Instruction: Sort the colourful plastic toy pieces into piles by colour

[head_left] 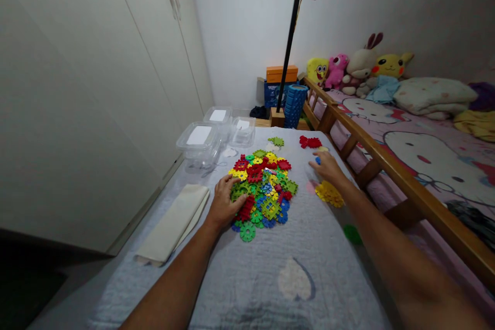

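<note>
While my left hand [225, 200] rests on the left edge of the heap [266, 185], its thumb stands apart from the fingers, near a red piece at that side. I see the heap in the middle of the sheet [247, 289]: toothed pieces in red, yellow, green and blue, lying loosely over one another.

My right hand [328, 166] is well apart from the heap, out to the right, with its fingertips at a blue piece [317, 160]. I cannot tell whether the fingers are clamped on it or only beside it.

Around that hand I make out small groups: yellow pieces [329, 194] just nearer to me, red pieces [310, 142] beyond the fingers, and lime pieces [277, 141] behind the heap. A green piece [352, 234] shows beside the right forearm, partly hidden by it.

To my left lies a folded cloth [176, 224], and past it stand clear boxes [199, 152] with white labels on top. A wooden rail [348, 126] runs along the bed [390, 118] on my right.
</note>
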The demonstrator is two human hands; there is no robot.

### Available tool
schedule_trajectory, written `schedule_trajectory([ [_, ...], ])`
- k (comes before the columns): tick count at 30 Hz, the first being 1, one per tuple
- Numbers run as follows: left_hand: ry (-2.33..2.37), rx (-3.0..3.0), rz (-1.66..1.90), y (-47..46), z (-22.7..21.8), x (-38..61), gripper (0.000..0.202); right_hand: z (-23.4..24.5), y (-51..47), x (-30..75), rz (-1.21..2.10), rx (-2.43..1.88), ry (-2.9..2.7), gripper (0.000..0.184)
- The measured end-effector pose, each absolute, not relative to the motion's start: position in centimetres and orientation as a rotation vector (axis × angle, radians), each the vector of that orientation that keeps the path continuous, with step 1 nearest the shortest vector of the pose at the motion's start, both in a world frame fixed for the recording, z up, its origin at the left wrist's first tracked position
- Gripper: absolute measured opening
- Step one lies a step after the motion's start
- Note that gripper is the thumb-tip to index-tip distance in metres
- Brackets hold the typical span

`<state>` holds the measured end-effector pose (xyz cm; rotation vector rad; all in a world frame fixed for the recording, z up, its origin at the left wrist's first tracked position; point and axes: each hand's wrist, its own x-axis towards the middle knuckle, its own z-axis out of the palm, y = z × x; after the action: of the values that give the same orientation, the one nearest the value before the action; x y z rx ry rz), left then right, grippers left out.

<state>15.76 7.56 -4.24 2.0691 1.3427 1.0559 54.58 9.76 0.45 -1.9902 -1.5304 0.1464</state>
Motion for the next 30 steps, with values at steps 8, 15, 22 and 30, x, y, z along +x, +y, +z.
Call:
schedule_trajectory([
  [8, 1.324, 2.123, 1.05, 7.4, -4.3, 15.9, 0.043, -2.0, 2.2, 45.4, 0.214, -1.637, -1.996, 0.03],
  [15, 1.345, 2.112, 1.044, 7.6, -4.4, 15.8, 0.044, -3.3, 1.2, 43.9, 0.162, -1.693, -1.877, 0.01],
  [22, 1.349, 2.104, 1.069, 7.6, -4.2, 15.8, 0.04, -3.4, 1.4, 43.8, 0.107, -1.613, -1.772, 0.031],
  [30, 1.377, 2.088, 1.089, 7.7, -4.2, 15.9, 0.036, -5.4, 2.0, 44.0, 0.013, -1.727, -1.786, 0.028],
])
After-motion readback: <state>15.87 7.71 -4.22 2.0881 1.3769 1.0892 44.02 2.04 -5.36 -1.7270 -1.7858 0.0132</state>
